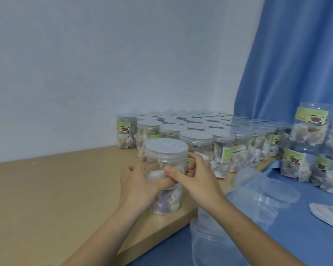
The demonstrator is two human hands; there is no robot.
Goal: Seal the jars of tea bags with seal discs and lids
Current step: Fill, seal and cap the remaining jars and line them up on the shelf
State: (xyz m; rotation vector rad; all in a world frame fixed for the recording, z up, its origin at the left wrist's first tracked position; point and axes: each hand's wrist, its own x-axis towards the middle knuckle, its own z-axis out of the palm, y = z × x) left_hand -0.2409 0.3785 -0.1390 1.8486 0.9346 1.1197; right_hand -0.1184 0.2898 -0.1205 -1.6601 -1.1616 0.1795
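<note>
We hold one clear jar (166, 169) of tea bags between both hands, standing upright near the front edge of the tan wooden tabletop (56, 189). A translucent lid (166, 151) sits on its mouth, and through the lid we can see a white disc printed with small marks. Tea bags (166, 203) fill the lower part of the jar.

Our left hand (140, 186) wraps the jar's left side, fingers curled round the wall and the thumb pressed across the front. Our right hand (197, 174) closes on the right side, its thumb (173, 172) lying across the front just below the lid's threaded band, its fingers bent round the far side. Both grips are snug against the plastic, no gap showing between palm and jar.

Just behind the held jar stands a dense block of lidded jars (196, 129), many with green labels. To the right, on the blue cloth (296, 237), more filled jars (311, 143) are stacked in two tiers. Nearer us on that cloth lies a sleeve of nested clear lids (244, 200), and flat pale discs (327, 214) rest at the right edge. A blue curtain (296, 54) hangs behind.
</note>
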